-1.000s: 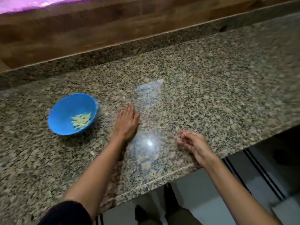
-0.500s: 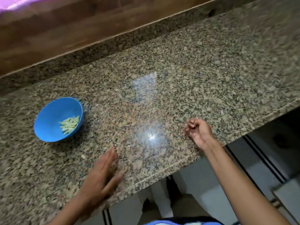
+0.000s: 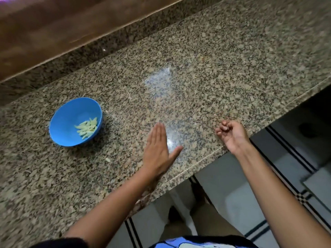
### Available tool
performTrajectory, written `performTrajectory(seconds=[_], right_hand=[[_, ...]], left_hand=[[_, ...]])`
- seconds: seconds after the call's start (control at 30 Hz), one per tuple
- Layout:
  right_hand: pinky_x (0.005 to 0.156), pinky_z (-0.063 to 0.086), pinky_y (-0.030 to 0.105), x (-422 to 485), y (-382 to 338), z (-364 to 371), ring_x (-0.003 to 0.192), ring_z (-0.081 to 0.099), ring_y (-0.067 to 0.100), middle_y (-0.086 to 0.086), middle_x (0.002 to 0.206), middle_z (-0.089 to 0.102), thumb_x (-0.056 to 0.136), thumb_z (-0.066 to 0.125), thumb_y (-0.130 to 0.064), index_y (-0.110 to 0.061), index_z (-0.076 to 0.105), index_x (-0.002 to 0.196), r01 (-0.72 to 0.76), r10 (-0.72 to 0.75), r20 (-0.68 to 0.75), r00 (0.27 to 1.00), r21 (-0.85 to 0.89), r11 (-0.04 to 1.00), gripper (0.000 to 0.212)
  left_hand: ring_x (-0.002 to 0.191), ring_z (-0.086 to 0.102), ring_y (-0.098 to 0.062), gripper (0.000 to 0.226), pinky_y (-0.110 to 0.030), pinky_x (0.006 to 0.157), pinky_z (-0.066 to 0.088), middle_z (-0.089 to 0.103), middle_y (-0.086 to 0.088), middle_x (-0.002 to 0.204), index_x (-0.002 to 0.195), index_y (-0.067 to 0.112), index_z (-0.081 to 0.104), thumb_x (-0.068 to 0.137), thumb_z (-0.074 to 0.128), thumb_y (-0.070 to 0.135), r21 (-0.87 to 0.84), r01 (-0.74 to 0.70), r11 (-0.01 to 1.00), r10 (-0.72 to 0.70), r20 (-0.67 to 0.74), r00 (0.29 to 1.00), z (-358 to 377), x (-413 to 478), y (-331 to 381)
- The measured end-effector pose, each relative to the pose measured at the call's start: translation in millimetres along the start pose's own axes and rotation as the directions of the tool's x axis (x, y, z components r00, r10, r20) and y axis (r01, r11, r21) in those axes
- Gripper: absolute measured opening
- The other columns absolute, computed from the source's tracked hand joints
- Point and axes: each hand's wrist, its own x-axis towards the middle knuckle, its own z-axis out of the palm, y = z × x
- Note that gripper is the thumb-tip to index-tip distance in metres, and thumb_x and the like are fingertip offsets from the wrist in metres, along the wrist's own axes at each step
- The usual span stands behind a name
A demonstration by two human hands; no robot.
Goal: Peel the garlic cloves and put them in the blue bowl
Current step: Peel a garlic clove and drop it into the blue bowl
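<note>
Blue bowl (image 3: 71, 119) of garlic cloves (image 3: 87, 127) apparently left of both hands.

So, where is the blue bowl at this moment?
In the head view, the blue bowl stands on the granite counter at the left, apart from the flat left hand to its right; peeled garlic cloves lie inside it.

Peeled garlic cloves (image 3: 87, 128) inside upright blue bowl (image 3: 68, 120)

Single head-worn wide-angle view, looking forward and steeply down from close above the granite counter (image 3: 215, 72) edge.
</note>
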Motion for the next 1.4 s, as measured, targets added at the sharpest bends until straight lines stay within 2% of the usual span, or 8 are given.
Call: performTrajectory(seconds=[0.33, 0.5, 0.6, 0.67, 0.83, 0.9, 1.13, 1.4], right_hand=[[0.037, 0.035, 0.016, -5.2, -9.8, -27.8, 0.033, 0.045, 0.006, -0.008, 0.034, 0.039, 0.086, 0.029, 0.001, -0.012, 0.044, 0.069, 0.047, -0.039, -0.140, 0.989, 0.050, 0.998, 0.026], [0.040, 0.035, 0.016, 4.3, -33.4, -42.4, 0.036, 0.047, 0.006, -0.008, 0.036, 0.039, 0.087, 0.031, 0.001, -0.013, 0.044, 0.068, 0.092, -0.082, -0.185, 0.979, 0.042, 0.995, 0.027], [0.040, 0.037, 0.016, 10.3, -41.7, -42.8, 0.038, 0.048, 0.007, -0.006, 0.039, 0.041, 0.088, 0.032, 0.001, -0.011, 0.046, 0.070, 0.090, -0.084, -0.164, 0.983, 0.032, 0.995, 0.025], [0.044, 0.043, 0.017, 12.2, -47.2, -42.6, 0.048, 0.050, 0.010, -0.001, 0.052, 0.046, 0.090, 0.035, 0.002, -0.008, 0.048, 0.074, 0.104, -0.106, -0.127, 0.986, -0.019, 0.994, 0.023], [0.052, 0.045, 0.019, 21.9, -53.5, -41.9, 0.056, 0.051, 0.012, 0.003, 0.066, 0.048, 0.091, 0.038, 0.000, -0.004, 0.050, 0.079, 0.107, -0.112, -0.119, 0.987, -0.044, 0.993, 0.018], [0.052, 0.044, 0.020, 24.0, -52.8, -40.2, 0.056, 0.051, 0.012, 0.003, 0.065, 0.048, 0.091, 0.037, 0.000, -0.005, 0.049, 0.078, 0.105, -0.109, -0.120, 0.987, -0.044, 0.994, 0.019], [0.055, 0.049, 0.018, 18.7, -45.3, -38.1, 0.060, 0.053, 0.011, 0.004, 0.073, 0.052, 0.098, 0.039, -0.007, -0.007, 0.057, 0.091, 0.159, -0.175, -0.115, 0.978, -0.134, 0.978, 0.020], [0.066, 0.056, 0.024, -5.8, -27.6, -32.7, 0.066, 0.061, 0.011, 0.006, 0.081, 0.060, 0.097, 0.043, -0.017, -0.007, 0.060, 0.093, 0.168, -0.175, -0.054, 0.983, -0.106, 0.980, 0.020]], left_hand=[[0.144, -0.011, -0.016, 0.080, -0.032, 0.118, -0.004, -0.019, -0.003, 0.151, 0.147, 0.007, -0.015, 0.094, 0.013, 0.060, -0.152, -0.313, 0.937, 0.309, -0.051, 0.950, -8.9, 101.3, 77.8], [0.144, -0.013, -0.016, 0.062, -0.034, 0.118, -0.007, -0.018, -0.003, 0.154, 0.147, 0.012, -0.012, 0.098, -0.001, 0.049, -0.036, -0.250, 0.968, 0.251, 0.035, 0.967, -1.2, 120.0, 90.7], [0.145, 0.002, -0.008, 0.056, -0.028, 0.118, 0.002, 0.000, 0.005, 0.156, 0.150, 0.019, 0.007, 0.100, 0.010, 0.042, -0.281, -0.459, 0.843, 0.502, 0.103, 0.859, -8.2, 108.8, 105.2], [0.141, 0.011, 0.001, 0.053, -0.025, 0.116, 0.013, 0.012, 0.013, 0.153, 0.149, 0.020, 0.021, 0.100, 0.019, 0.040, -0.495, -0.390, 0.777, 0.432, -0.032, 0.901, -17.0, 96.4, 89.6], [0.141, -0.026, -0.015, 0.085, -0.036, 0.117, -0.010, -0.032, -0.008, 0.151, 0.143, 0.006, -0.025, 0.091, 0.002, 0.067, 0.046, -0.201, 0.978, 0.201, 0.021, 0.979, -5.3, 56.5, 43.0], [0.139, -0.030, -0.017, 0.087, -0.037, 0.117, -0.012, -0.036, -0.010, 0.149, 0.141, 0.004, -0.029, 0.090, -0.002, 0.069, 0.037, -0.214, 0.976, 0.212, 0.052, 0.976, 5.8, 58.0, 68.0], [0.144, -0.010, -0.017, 0.085, -0.039, 0.120, 0.000, -0.012, -0.008, 0.156, 0.149, 0.014, -0.009, 0.082, -0.010, 0.067, -0.048, -0.366, 0.929, 0.369, 0.097, 0.924, 9.2, 123.1, 135.4], [0.141, 0.025, -0.023, 0.048, -0.041, 0.116, 0.024, 0.026, -0.004, 0.154, 0.146, 0.021, 0.030, 0.100, 0.039, 0.031, -0.057, -0.627, 0.777, 0.628, 0.132, 0.767, -4.2, 76.6, 62.6]])
